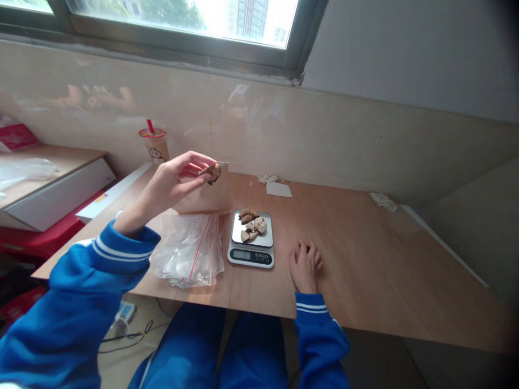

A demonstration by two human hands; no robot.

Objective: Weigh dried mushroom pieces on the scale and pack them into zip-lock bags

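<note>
My left hand (172,175) is raised over the back of the table, its thumb and fingers pinching a brown dried mushroom piece (213,173). Behind and below that piece stands a brown paper bag (217,197). Several more dried mushroom pieces (259,225) lie on the plate of a white kitchen scale (250,258), whose display digits are too small to read. My right hand (305,266) rests on the table to the right of the scale with curled fingers. A small dark spot shows between those fingers, but I cannot make out what it is.
Clear zip bags (188,254) lie left of the scale. A drink cup with a red straw (156,145) stands near the wall. White paper (279,189) and crumpled tissue (383,201) lie towards the back. The table's front edge (259,312) is above my legs.
</note>
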